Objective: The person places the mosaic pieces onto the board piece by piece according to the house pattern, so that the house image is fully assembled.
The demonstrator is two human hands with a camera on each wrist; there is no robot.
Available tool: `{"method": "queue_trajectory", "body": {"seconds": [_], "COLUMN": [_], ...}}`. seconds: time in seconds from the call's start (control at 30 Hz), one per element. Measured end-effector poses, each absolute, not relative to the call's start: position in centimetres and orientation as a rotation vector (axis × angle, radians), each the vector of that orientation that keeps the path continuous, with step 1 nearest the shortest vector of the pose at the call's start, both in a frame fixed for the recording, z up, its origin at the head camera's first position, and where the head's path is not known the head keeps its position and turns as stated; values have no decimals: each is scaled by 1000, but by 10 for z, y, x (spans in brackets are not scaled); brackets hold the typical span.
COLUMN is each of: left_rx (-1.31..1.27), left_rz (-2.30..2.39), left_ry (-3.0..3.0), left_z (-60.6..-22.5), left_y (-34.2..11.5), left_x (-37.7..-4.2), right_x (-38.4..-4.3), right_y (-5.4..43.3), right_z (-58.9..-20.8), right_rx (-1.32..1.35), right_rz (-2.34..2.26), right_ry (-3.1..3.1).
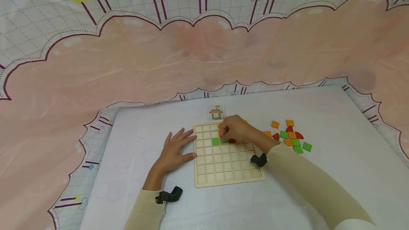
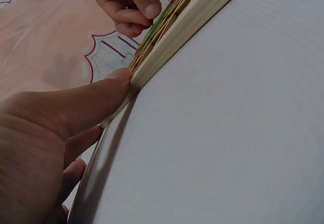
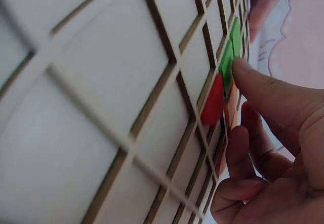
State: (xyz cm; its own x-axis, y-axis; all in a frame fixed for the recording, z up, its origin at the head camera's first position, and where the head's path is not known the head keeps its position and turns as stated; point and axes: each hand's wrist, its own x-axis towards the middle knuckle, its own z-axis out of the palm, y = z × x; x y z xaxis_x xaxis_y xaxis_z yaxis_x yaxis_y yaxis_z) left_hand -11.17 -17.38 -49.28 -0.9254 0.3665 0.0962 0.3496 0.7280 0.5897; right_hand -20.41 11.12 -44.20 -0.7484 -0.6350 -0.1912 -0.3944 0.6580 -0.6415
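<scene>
A pale wooden grid board [image 1: 211,168] lies on the white table. My left hand [image 1: 175,151] is spread flat at its left side, and in the left wrist view the thumb [image 2: 109,88] touches the board's edge. My right hand [image 1: 235,127] bends over the upper part of the grid, fingers curled, pinching at a green square tile [image 3: 226,72] in a cell. Another green tile [image 1: 216,141] sits just left of it, and a red piece [image 3: 213,101] is on its other side. Orange pieces [image 1: 220,126] farther up are partly hidden behind the right hand.
A small pattern card [image 1: 217,112] with a coloured figure lies beyond the board. To the right are several loose tiles: orange squares [image 1: 289,123], green squares [image 1: 307,147] and red rounded pieces [image 1: 299,135]. A patterned cloth [image 1: 143,59] hangs behind the table.
</scene>
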Motion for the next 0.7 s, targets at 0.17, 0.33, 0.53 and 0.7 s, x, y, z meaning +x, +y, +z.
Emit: {"method": "queue_trajectory", "body": {"seconds": [0.17, 0.33, 0.53, 0.7], "left_rx": [606, 597, 580, 582], "left_rz": [984, 964, 955, 963], "left_ry": [2898, 2897, 2893, 2893], "left_z": [-494, -494, -493, -493], "left_y": [-173, -173, -173, -173], "left_x": [-112, -112, -112, -112], "right_x": [-207, -211, -217, -217], "right_y": [130, 157, 194, 222], "right_z": [-436, -428, -421, -415], "right_rx": [-775, -716, -734, -764], "right_rz": [-788, -773, -739, -696], "right_ry": [2513, 2531, 2543, 2556]}}
